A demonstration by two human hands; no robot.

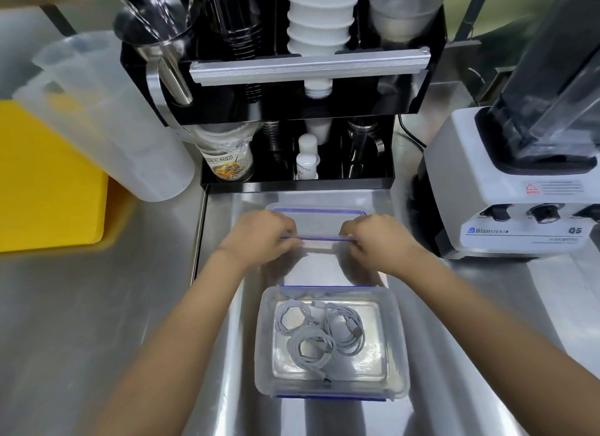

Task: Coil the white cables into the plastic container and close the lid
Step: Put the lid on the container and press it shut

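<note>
**Cables in, lid in our hands**

The white cables (pixel 319 333) are lying coiled in the open plastic container (pixel 397 338) nearest us. Beyond it, our left hand (pixel 259 237) and right hand (pixel 378 241) are both gripping the lid (pixel 319 224) by its near edge.

**Hidden, cropped, unreadable**

Left hand (pixel 259 237) and right hand (pixel 378 241): fingertips curl over the near edge of the clear blue-trimmed plastic lid (pixel 319 223), contact points hidden. White blender base (pixel 506 189) cropped at right edge, its dark jug cut off above. Yellow plastic bin (pixel 42 182) cropped left. White cup stack (pixel 319 17) cut off at top. Red warning label (pixel 532 188) print too small to read.
</note>
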